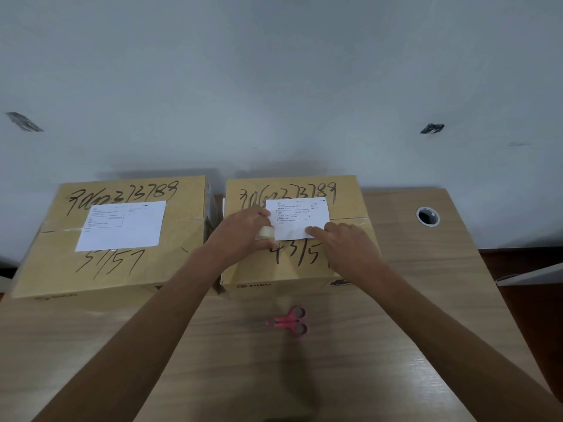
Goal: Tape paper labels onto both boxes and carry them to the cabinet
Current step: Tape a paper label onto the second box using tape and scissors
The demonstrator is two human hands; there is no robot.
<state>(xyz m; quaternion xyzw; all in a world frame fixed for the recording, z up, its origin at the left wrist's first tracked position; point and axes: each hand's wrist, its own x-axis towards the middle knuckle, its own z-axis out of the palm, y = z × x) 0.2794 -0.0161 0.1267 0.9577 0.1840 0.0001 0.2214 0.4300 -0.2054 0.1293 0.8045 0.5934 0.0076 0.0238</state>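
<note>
Two brown cardboard boxes with black handwritten numbers stand side by side on the wooden table. The left box point(54, 263) carries a white paper label point(122, 225) lying flat on its top. A smaller white label point(300, 214) lies on top of the right box point(347, 190). My left hand point(243, 233) grips a small roll of tape point(265, 232) at that label's left edge. My right hand point(350, 248) presses the label's lower edge with a straight index finger.
Pink scissors point(289, 321) lie on the table point(426, 300) in front of the right box. A round cable hole point(427, 216) sits in the table at the right. A pale wall rises directly behind the boxes.
</note>
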